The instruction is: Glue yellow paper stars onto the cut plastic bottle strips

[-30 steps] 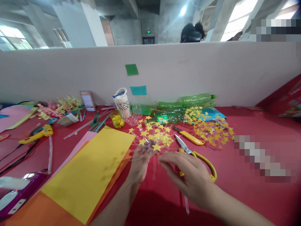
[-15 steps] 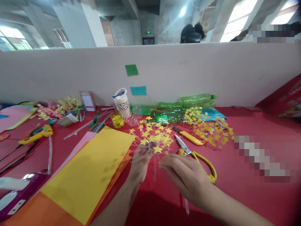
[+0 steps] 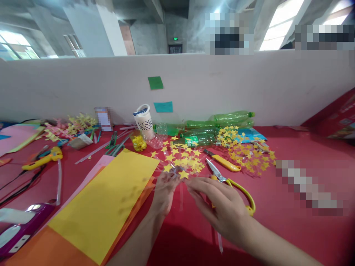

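Note:
My left hand point(image 3: 165, 184) is closed around the base of a spray of clear plastic strips tipped with yellow paper stars point(image 3: 191, 162). The stars fan out above and to the right of the fingers. My right hand point(image 3: 217, 195) is bent, with its fingers pressed together and their tips at the lower edge of the nearest yellow star point(image 3: 184, 174). Whatever lies between those fingertips is hidden. Yellow-handled scissors point(image 3: 251, 194) lie partly behind the right hand, blades pointing up and left. Just beyond them rests a yellow utility knife point(image 3: 226, 162).
Yellow paper point(image 3: 108, 199) tops orange and pink sheets at left. A yellow glue gun point(image 3: 44, 160) and purple device point(image 3: 23, 232) lie farther left. Green bottles point(image 3: 199, 135), a white cup point(image 3: 143, 122) and another star spray point(image 3: 255, 155) stand or lie toward the white partition point(image 3: 83, 85).
My right hand has shifted slightly up, its fingertips now at the nearest star. The star spray has tilted a little left in my left hand.

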Available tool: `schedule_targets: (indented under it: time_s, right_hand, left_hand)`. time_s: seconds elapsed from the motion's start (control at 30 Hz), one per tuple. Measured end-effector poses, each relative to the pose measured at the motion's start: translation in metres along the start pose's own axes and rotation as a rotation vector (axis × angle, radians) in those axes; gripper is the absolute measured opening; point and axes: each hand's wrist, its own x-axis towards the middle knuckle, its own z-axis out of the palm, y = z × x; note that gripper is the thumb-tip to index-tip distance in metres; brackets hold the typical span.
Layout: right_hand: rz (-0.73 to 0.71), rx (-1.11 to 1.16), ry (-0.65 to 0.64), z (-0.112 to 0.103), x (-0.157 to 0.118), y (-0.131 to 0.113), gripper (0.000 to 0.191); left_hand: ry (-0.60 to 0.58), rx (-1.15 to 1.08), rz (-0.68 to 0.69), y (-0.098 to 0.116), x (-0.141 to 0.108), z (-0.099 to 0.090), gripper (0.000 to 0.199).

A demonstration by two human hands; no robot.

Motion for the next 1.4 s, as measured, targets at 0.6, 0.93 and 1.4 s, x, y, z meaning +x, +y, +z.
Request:
schedule_targets:
  time_s: [0.6,0.93,1.4]
  right_hand:
    - [0.032,-0.111,-0.163,-0.009,0.005,-0.01,0.043]
    - [0.04,-0.144,-0.131,-0.004,0.001,-0.002,0.011]
    - [0.101,-0.144,-0.107,-0.005,0.005,-0.005,0.028]
  left_hand:
    - [0.001,0.075,0.026,0.004,0.001,0.002,0.032]
    - [-0.029,0.048,0.045,-0.002,0.001,-0.003,0.026]
    - [0.008,-0.009,0.016,-0.001,0.0,-0.001,0.027]
